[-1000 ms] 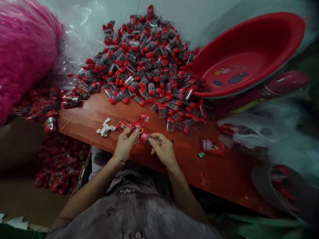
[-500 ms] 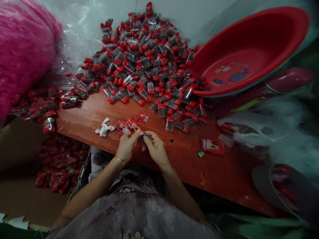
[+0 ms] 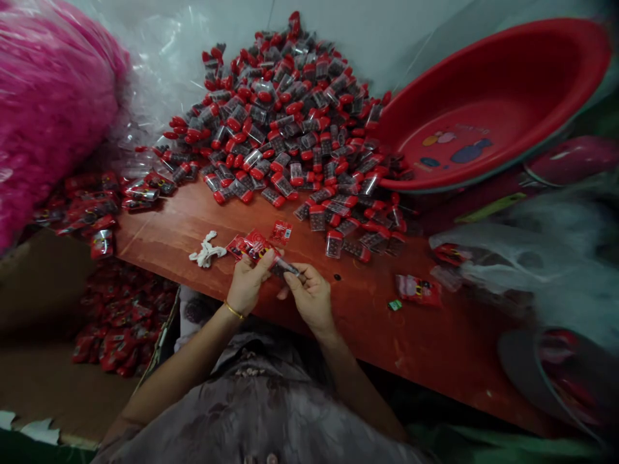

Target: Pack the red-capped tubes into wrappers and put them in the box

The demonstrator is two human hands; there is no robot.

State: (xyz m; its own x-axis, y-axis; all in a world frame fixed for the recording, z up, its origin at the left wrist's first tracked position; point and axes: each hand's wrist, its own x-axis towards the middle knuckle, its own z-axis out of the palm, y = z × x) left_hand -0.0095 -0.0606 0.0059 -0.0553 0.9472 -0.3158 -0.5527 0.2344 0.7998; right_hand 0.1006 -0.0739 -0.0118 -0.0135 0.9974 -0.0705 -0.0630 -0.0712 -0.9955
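My left hand [image 3: 247,283] is closed on a red printed packet [image 3: 258,245], thumb on top, at the table's near edge. Beside it, my right hand [image 3: 312,295] pinches the end of a small clear tube with dark contents [image 3: 289,267]. The tube's other end meets the packet near my left thumb; whether it sits inside the packet I cannot tell. A flat red card [image 3: 281,232] lies just beyond my hands. To the left is a crumpled white string-like bundle [image 3: 207,250].
A large heap of red-capped clear tubes [image 3: 290,129] fills the back. A red basin [image 3: 483,116] leans at the right. Red packets lie at the left [image 3: 89,206] and in a cardboard box [image 3: 43,386] below. Another packet [image 3: 418,290] lies right, near a green sachet [image 3: 395,305].
My right hand has drawn slightly right, away from my left, and more of the dark-filled tube shows between them. The whole view has shifted a little.
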